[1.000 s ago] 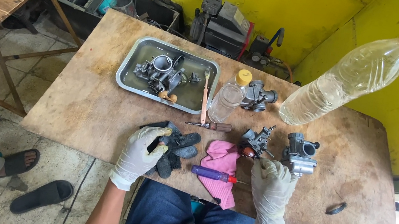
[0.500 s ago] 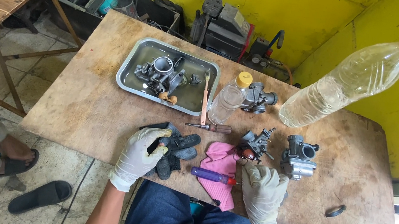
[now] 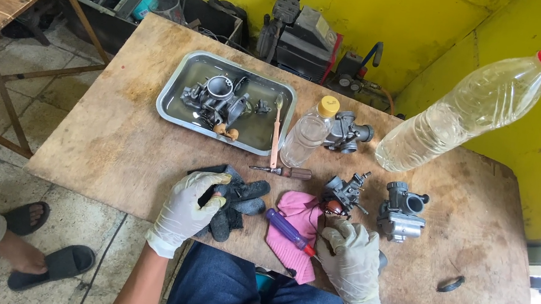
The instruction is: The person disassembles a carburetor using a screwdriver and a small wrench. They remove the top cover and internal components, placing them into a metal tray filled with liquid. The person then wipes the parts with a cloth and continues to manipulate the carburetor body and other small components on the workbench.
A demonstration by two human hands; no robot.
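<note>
L hand (image 3: 186, 205), in a whitish disposable glove, lies on the worn brown wooden tabletop (image 3: 108, 147) w/ fingers curled round the edge of a pair of thick black work gloves (image 3: 237, 202), gripping them at the near edge. R hand (image 3: 354, 263), gloved the same, rests palm down w/ fingers loosely bent, fingertips touching the tip end of a purple-handled screwdriver (image 3: 288, 231); can't tell if it actually grips the shaft. Screwdriver lies across a crumpled pink cloth (image 3: 300, 220), btwn the two hands. Just beyond R hand: small dark metal carburetor (image 3: 344, 193); to its right, apart, a larger grey carburetor (image 3: 402, 210). Further back: rectangular shiny metal tray (image 3: 173, 110) holding carburetor parts in liquid, a pink toothbrush (image 3: 277, 129) leaning over the tray's rim, small clear bottle w/ yellow cap (image 3: 308, 132), and a third carburetor body (image 3: 347, 132) touching that bottle. Large clear plastic bottle w/ red cap (image 3: 472, 110) stands at far right, seen tilted. Short brown-handled screwdriver (image 3: 285, 172) lies in front of small bottle. Black curved rubber piece (image 3: 451, 284) sits alone near right edge.
</note>
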